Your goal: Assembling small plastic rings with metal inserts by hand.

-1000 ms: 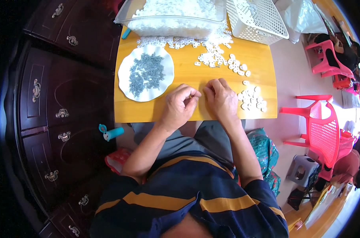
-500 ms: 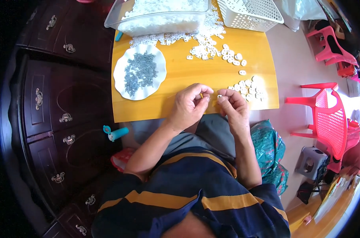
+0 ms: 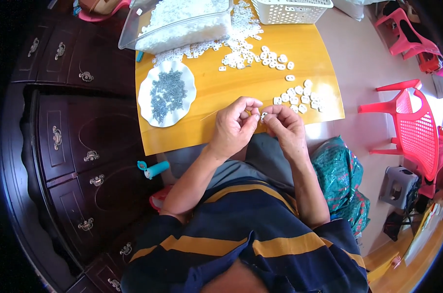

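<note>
Here, both hands are pinching one small white plastic piece [image 3: 264, 116] at frame centre.
Left hand [image 3: 234, 125] and right hand [image 3: 286, 126] are closing fingertips on it above the yellow wooden bench [image 3: 241, 88].

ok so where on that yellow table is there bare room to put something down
The widest bare patch of the table lies mid-board, between the white plate of small grey parts and the group of white pieces at the right edge. A narrow strip runs along the near edge left of the left hand. The far end is crowded: clear tub, scattered white bits, white basket.
</note>
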